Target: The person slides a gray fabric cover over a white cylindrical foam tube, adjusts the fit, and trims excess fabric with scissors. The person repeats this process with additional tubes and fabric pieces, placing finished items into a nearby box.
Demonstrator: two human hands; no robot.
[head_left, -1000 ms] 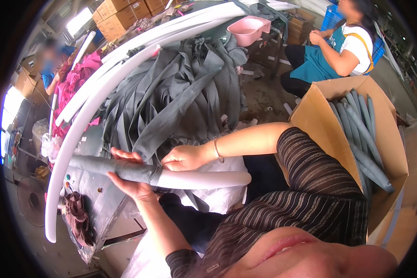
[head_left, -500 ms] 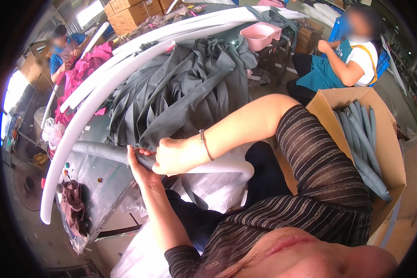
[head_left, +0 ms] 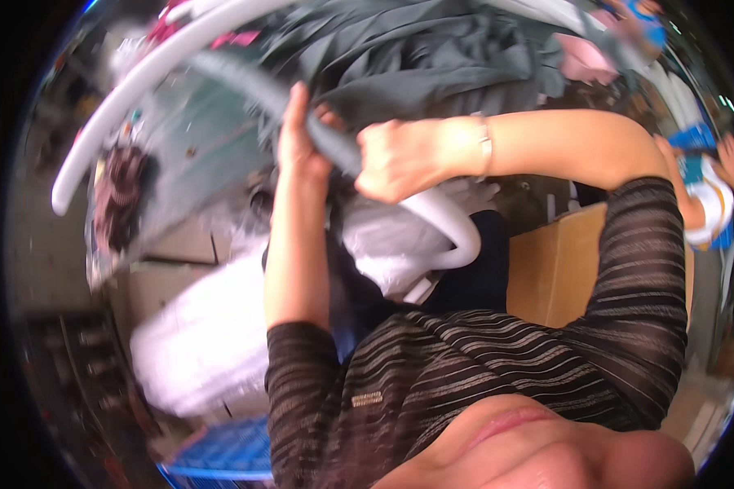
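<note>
A grey fabric sleeve [head_left: 249, 88] covers a long tube that slants from the table toward me. My left hand [head_left: 303, 147] is around the covered part, thumb on one side and fingers on the other. Farther right, my right hand [head_left: 404, 159] is closed in a fist on the sleeve's near end. A short stretch of the sleeve shows between the two hands. Beyond the right fist a bare white tube [head_left: 444, 213] comes out and bends back near my lap. Both hands are slightly blurred; the right fingertips are hidden.
Another white tube [head_left: 130, 85] arches over the table [head_left: 200, 122]. Grey fabric strips [head_left: 408, 69] lie heaped at the back, near a pink container [head_left: 585, 59]. A cardboard box [head_left: 554, 269] stands right, plastic-wrapped material [head_left: 204, 334] left, a blue crate [head_left: 220, 456] below. A person [head_left: 705, 196] sits far right.
The view has shifted, so the table sits higher in it. My right hand has moved away from my left along the tube, and grey sleeve now shows between them.
</note>
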